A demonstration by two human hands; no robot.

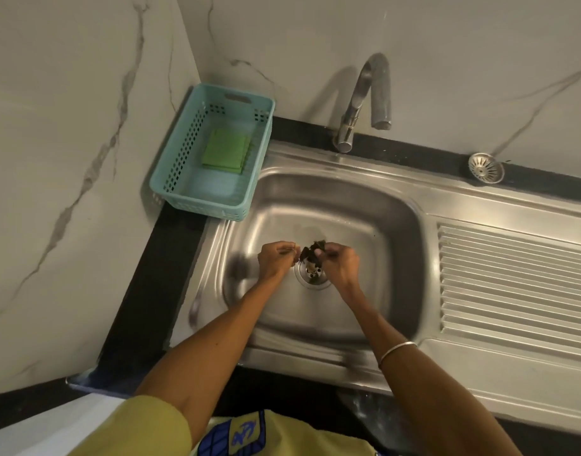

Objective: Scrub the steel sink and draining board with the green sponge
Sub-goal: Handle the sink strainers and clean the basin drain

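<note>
Nearest me, my two forearms reach down into the sink, a bangle on the right one. My right hand has its fingers curled round a clump of dark, wet debris held just above the drain. My left hand is beside it, fingertips pinched together, seemingly on a thin strand; it is too small to be sure what, or whether it joins the clump.

The risk, as I judge it: the clump looks limp and ragged, so bits could slip from my pinch and drop back into the open drain, since its strainer sits out on the counter behind the draining board. Flicking my hands could also spatter muck on steel I have yet to scrub.

Further off, the sponge lies flat in the blue basket at the sink's far left corner, untouched and well apart from both hands. The tap stands behind the bowl, with no water seen running.
</note>
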